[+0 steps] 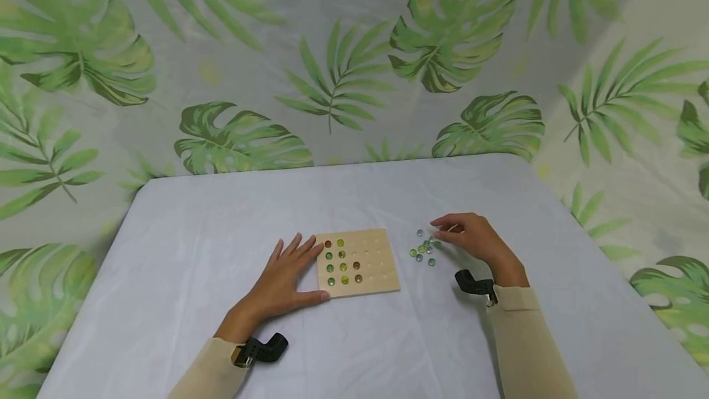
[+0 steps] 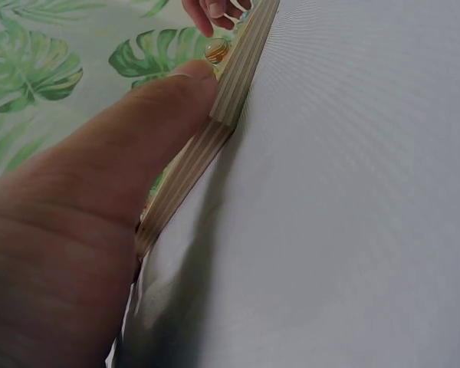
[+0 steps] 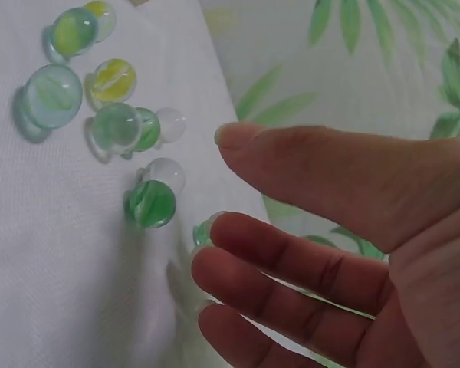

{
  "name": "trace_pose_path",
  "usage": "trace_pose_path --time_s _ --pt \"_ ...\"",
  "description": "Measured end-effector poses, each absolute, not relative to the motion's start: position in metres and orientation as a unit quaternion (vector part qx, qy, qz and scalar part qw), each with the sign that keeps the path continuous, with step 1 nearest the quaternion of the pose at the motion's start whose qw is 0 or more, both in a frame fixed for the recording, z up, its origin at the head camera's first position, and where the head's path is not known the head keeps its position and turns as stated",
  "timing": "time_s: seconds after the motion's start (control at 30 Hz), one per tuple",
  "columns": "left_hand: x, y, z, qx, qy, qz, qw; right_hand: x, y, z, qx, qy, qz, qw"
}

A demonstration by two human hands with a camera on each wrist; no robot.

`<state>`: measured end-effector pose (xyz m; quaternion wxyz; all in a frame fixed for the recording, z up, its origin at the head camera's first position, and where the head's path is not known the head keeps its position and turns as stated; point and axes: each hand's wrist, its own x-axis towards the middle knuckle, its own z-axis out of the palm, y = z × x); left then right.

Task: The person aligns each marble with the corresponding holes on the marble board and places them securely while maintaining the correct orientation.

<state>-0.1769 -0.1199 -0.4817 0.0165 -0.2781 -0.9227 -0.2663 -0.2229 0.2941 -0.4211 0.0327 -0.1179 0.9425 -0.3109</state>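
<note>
A light wooden board (image 1: 382,254) with rows of small hollows lies flat on the table. Green, yellow and brown marbles (image 1: 343,267) fill its two left columns, and two brownish ones sit in the third. My left hand (image 1: 285,282) rests at the board's left side, fingers spread, its thumb at the near edge by an amber-swirled marble (image 2: 217,50). My right hand (image 1: 471,237) hovers beside a loose cluster of glass marbles (image 1: 421,249), thumb apart from the curved fingers, nothing between them. One green marble (image 3: 202,234) is partly hidden behind a fingertip.
A white cloth (image 1: 210,220) covers the table, whose far edge meets a leaf-printed curtain (image 1: 354,79). The loose marbles, clear, green and yellow, lie to the right of the board. Both wrists wear black camera mounts (image 1: 473,283).
</note>
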Motion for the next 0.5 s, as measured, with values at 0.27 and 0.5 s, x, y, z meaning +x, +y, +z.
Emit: trace_pose_path --time_s 0.27,0.5 --pt "-0.175 -0.118 -0.484 -0.280 -0.922 -0.267 0.012 -0.224 0.295 -0.429 -0.087 0.949 -0.301 0.036" --pt "-0.176 -0.120 -0.482 -0.279 -0.923 -0.263 0.023 -0.226 0.294 -0.433 -0.089 0.949 -0.300 0.026"
